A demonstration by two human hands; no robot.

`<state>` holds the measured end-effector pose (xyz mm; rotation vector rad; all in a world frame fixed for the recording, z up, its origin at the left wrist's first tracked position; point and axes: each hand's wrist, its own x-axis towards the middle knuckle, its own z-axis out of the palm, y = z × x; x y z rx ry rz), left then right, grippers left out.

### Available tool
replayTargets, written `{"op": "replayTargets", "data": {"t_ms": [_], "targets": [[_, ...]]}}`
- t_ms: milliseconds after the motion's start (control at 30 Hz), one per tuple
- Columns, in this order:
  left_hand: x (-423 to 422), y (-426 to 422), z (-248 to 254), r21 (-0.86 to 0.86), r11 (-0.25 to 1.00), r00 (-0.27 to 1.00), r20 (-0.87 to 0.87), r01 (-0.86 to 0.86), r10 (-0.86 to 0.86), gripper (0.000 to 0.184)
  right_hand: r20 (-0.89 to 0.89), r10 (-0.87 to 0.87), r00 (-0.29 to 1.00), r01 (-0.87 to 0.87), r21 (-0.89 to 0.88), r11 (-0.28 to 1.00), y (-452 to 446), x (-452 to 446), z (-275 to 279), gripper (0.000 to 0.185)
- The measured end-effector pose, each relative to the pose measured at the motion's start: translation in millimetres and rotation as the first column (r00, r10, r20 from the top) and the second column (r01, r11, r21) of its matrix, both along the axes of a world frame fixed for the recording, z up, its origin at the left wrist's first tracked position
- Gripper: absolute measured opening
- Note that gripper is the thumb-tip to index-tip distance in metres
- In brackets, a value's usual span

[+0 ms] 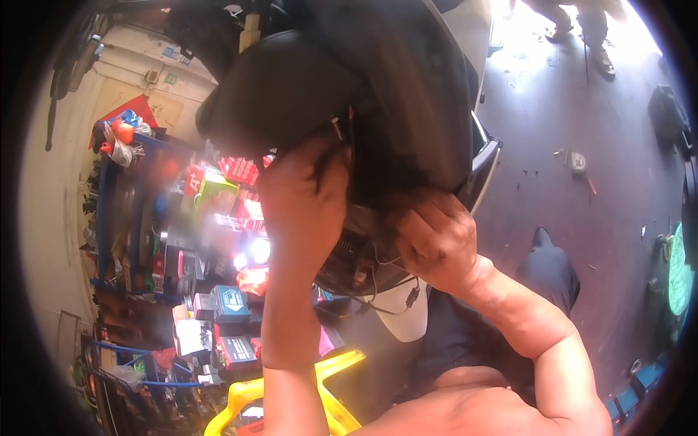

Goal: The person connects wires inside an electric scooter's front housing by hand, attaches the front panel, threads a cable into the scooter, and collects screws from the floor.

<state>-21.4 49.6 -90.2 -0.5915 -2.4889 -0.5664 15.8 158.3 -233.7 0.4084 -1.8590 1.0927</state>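
A large black plastic housing with a smooth curved face (414, 102) fills the upper middle of the view, in front of the person, and both hands are at its near end. Its long axis runs from the top of the view down toward the person's body. Just left of it sits a dark, rounded, padded-looking panel (291, 83), with a shadowed gap between the two. The left hand (309, 178) reaches up to the near end of that gap, fingers bent inward; shadow hides their tips, so I cannot tell whether they grip anything. The right hand (436, 236) is at the housing's lower edge, fingers curled closely together, though what lies between them, if anything, is also hidden. The key relation is that this lower edge lies directly beyond the right hand, the nearer of the two, while the left is nearer the gap. Below and between the hands, thin loose wires with a small black connector (412, 294) hang just above a white, rounded plastic piece (408, 316).
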Motion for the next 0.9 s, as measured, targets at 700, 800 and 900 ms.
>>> {"op": "replayTargets", "data": {"t_ms": [700, 800, 900], "targets": [[-25, -5, -13, -0.389, 0.920, 0.985, -0.170, -0.045, -0.023, 0.015, -0.091, -0.049, 0.995, 0.050, 0.005, 0.999, -1, -5, -7, 0.028], [-15, 4, -7, -0.376, 0.914, 0.988, -0.072, -0.151, 0.134, 0.017, -0.115, -0.068, 0.991, 0.072, 0.027, 0.997, -7, -13, -22, 0.027], [-19, 8, -14, -0.339, 0.929, 0.987, -0.117, -0.147, 0.113, 0.017, -0.112, -0.069, 0.991, 0.069, 0.001, 0.998, -5, -12, -17, 0.026]]}}
